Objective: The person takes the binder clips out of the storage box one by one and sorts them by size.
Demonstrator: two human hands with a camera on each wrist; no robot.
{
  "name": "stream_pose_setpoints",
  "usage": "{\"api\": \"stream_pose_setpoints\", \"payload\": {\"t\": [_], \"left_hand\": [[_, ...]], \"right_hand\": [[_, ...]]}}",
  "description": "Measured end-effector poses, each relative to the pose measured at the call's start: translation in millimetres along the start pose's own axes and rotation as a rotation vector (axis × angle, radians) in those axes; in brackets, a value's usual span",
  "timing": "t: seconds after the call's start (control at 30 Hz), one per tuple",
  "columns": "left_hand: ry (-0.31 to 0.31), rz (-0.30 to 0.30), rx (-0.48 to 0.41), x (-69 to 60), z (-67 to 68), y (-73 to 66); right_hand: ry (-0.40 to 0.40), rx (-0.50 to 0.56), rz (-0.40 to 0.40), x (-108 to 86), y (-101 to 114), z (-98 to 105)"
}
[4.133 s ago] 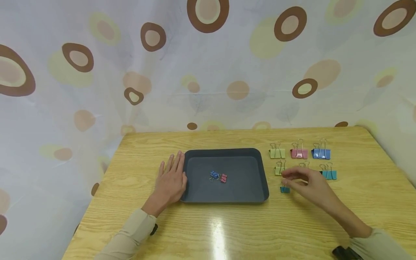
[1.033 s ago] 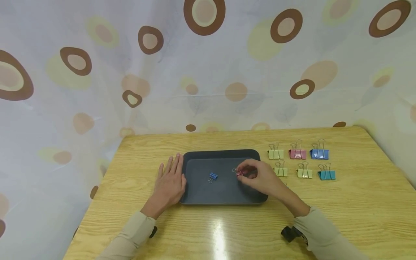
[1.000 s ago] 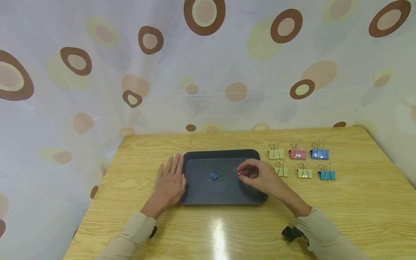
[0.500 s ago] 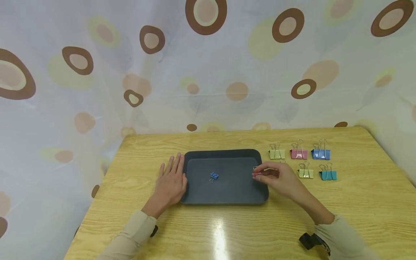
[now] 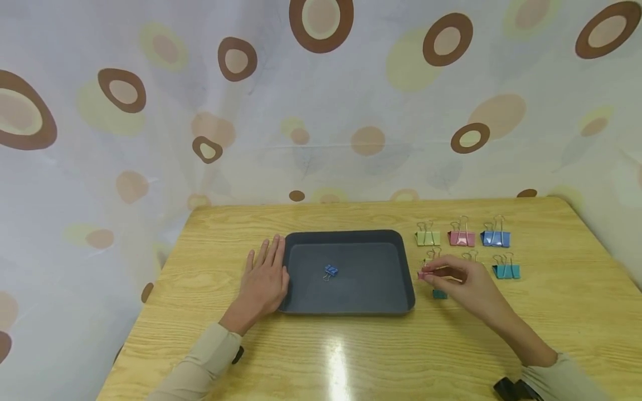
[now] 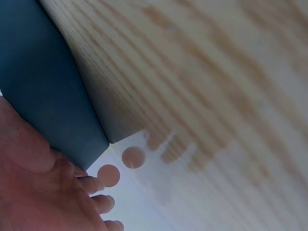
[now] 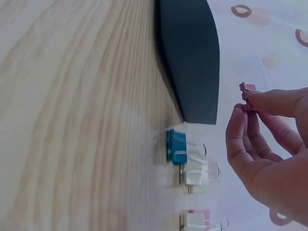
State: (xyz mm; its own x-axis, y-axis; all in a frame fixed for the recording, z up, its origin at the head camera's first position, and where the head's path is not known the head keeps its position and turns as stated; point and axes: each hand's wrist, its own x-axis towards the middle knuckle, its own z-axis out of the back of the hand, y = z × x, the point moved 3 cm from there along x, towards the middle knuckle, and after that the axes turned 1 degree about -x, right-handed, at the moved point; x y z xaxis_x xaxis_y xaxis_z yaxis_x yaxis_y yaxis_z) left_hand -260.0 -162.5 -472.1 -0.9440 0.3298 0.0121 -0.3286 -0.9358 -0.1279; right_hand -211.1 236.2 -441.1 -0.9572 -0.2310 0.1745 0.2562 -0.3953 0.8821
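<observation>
My right hand (image 5: 468, 284) pinches a small pink binder clip (image 5: 422, 275) between thumb and fingertips, just past the right rim of the dark tray (image 5: 368, 287). In the right wrist view the pink binder clip (image 7: 249, 88) is held above table height, apart from the tray wall. A small teal binder clip (image 5: 439, 294) stands on the table just below that hand. Inside the tray lies one small blue binder clip (image 5: 331, 270). My left hand (image 5: 262, 284) rests along the tray's left side, its fingers straight, as the left wrist view also shows.
Larger binder clips stand in rows at the right: yellow (image 5: 428, 239), pink (image 5: 461, 239) and blue (image 5: 496, 239) at the back, teal (image 5: 507, 272) in front. My right hand partly covers yellow ones. A patterned cloth (image 5: 321, 167) hangs behind the wooden table (image 5: 281, 356).
The pink binder clip, earlier lying beside the blue one in the tray, is now in my right hand. That hand has carried it rightward over the rim. My left hand stayed put.
</observation>
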Motion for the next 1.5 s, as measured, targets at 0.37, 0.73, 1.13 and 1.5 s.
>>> {"api": "stream_pose_setpoints", "payload": {"t": [0.37,0.73,1.13,1.5], "left_hand": [[-0.003,-0.001,0.011,0.2,-0.4,-0.6],[-0.003,0.003,0.018,0.4,0.2,0.3],[0.009,0.004,-0.001,-0.7,0.7,-0.6],[0.032,0.015,0.001,-0.5,0.3,-0.2]], "right_hand": [[-0.053,-0.161,-0.094,-25.4,-22.9,31.9],[-0.032,-0.280,-0.109,-37.2,-42.4,56.5],[0.047,-0.372,-0.232,-40.8,-54.5,64.4],[0.002,-0.432,-0.213,-41.1,-58.4,67.2]]}}
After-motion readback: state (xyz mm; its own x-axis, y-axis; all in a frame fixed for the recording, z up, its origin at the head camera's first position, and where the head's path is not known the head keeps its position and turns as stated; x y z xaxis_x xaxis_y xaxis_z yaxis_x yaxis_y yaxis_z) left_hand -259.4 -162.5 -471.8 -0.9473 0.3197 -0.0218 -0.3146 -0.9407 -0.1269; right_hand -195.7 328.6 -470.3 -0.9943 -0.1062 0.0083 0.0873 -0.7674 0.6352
